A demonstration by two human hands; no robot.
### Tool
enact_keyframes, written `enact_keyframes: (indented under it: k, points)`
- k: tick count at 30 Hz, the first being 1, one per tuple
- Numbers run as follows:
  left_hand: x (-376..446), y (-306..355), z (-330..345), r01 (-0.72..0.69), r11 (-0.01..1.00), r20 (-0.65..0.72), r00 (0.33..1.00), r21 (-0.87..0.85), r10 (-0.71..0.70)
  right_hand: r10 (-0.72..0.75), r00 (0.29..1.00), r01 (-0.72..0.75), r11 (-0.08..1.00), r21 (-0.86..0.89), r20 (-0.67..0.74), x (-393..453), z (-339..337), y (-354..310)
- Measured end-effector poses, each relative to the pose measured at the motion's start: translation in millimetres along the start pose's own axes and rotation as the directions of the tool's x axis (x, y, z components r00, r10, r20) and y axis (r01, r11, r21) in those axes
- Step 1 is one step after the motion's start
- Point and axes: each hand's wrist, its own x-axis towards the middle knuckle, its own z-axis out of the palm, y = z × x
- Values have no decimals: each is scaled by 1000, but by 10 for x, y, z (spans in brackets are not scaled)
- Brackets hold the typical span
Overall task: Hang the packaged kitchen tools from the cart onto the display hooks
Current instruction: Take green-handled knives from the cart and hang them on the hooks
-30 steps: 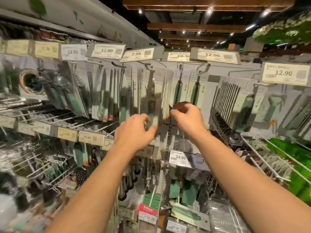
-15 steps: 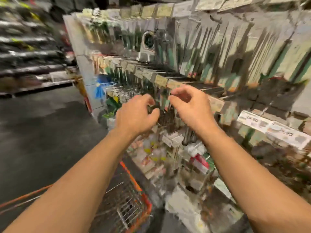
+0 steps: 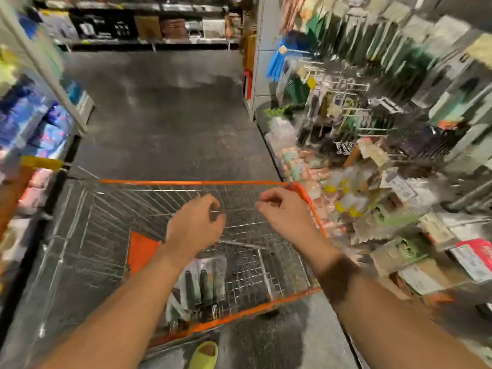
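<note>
1. Both forearms are showing bare from the lower frame edge to the wrists; no sleeve is reaching into view on either side.
2. The left hand point(image 3: 195, 226) is wearing no glove, ring or band that can be made out.
3. The right hand point(image 3: 286, 211) is likewise showing bare, with no glove or jewellery discernible.
4. Neither wrist is carrying a watch or strap; a dark shadow is falling across the right forearm.
5. One foot is wearing a yellow-green open-toed slide sandal point(image 3: 203, 355), thick-soled and rounded, with bare toes showing at the opening.
6. Motion blur is limiting finer detail.
</note>
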Motion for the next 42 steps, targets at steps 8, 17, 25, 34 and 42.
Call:
enact_keyframes:
  k: [8, 17, 25, 34, 42]
  points:
    - [197, -1810, 992, 377, 922, 287, 896, -89, -338, 361, 859, -301, 930, -212, 364, 418, 2006, 809]
    - [0, -2993, 2515, 885, 429, 545, 454, -181, -706, 725, 608, -559, 680, -475, 322, 492, 3348, 2093]
    - [-9, -2996, 3175, 925, 233, 345, 333, -301, -877, 797, 593, -664, 565, -489, 115, 552, 3928, 2443]
    - [-52, -2984, 3152, 850, -7, 416, 251, -527, -874, 798, 594, -759, 598, -258, 101, 463, 4056, 2534]
    - [-21, -2927, 3038, 786, 32, 434, 374, -617, -820, 742, 658, -727, 671, -145, 130, 453, 3917, 2667]
